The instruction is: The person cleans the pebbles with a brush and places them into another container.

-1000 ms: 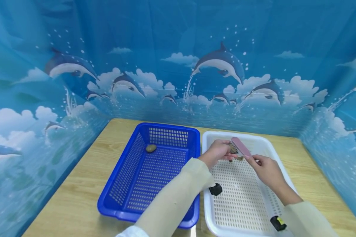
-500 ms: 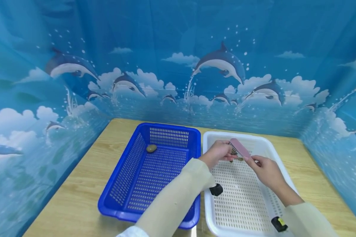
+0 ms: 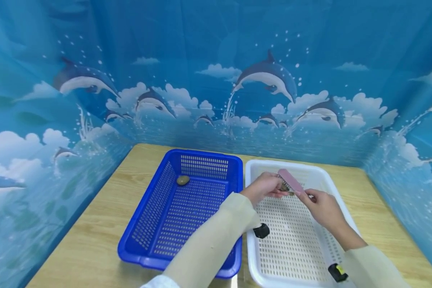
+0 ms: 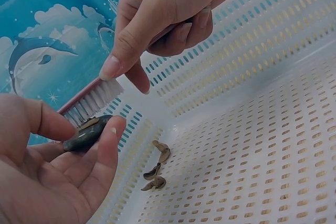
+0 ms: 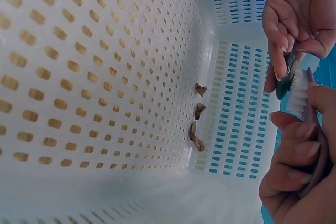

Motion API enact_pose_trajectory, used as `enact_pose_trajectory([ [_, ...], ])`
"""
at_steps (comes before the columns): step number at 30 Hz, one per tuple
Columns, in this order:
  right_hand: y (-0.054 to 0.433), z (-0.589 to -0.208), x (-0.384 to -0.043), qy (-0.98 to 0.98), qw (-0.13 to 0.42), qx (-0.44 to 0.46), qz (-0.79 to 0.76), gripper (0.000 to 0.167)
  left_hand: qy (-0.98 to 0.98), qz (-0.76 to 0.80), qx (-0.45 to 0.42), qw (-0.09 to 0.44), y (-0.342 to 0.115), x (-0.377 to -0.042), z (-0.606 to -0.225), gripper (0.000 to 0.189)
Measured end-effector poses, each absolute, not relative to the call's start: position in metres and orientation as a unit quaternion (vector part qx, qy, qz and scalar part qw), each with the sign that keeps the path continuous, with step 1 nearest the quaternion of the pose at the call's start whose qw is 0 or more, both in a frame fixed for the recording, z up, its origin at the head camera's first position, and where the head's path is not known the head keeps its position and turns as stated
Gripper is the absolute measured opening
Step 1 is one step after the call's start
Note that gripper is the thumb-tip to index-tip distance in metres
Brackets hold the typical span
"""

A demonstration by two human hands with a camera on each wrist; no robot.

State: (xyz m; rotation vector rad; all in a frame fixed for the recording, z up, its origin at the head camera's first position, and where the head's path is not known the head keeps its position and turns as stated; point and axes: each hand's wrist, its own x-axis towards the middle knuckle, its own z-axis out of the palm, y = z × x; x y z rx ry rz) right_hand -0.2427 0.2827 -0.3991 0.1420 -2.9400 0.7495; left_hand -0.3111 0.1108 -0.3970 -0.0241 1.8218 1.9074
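In the left wrist view, my left hand (image 4: 50, 174) pinches a smooth dark stone (image 4: 85, 137) between thumb and fingers. A brown crust-like patch lies on the stone's upper face. Gripped by my right hand (image 3: 324, 209) is a pink-backed brush (image 3: 291, 180) with pale bristles. Its bristles (image 5: 299, 90) lie against the stone's patched side in the right wrist view. Both hands are above the far part of a white perforated basket (image 3: 291, 240). From the head view the stone is mostly hidden by my left hand (image 3: 264, 186) and the brush.
Several brown curled scraps (image 4: 159, 156) lie in the white basket. To its left stands a blue basket (image 3: 181, 212) with a brownish oval stone (image 3: 183, 180) near its far-left corner. Both baskets rest on a wooden table (image 3: 90, 232), and a dolphin-print curtain (image 3: 216, 80) surrounds it.
The brush shifts slightly along the stone, and my left hand dips and turns a little. My right hand keeps its grip on the brush. The baskets stay in place.
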Motion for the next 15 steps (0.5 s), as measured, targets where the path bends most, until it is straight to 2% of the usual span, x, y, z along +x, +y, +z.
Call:
enact_pose_trajectory([
  [9, 0.2839, -0.3994, -0.2417, -0.969, 0.049, 0.032, 0.242, 0.065, 0.663, 0.701, 0.002, 0.261, 0.1103, -0.3115, -0.3978, 0.041],
  [15, 0.284, -0.4002, -0.2417, -0.969, 0.044, 0.019, 0.244, 0.067, 0.67, 0.703, -0.009, 0.238, 0.1132, -0.3114, -0.3995, 0.041],
])
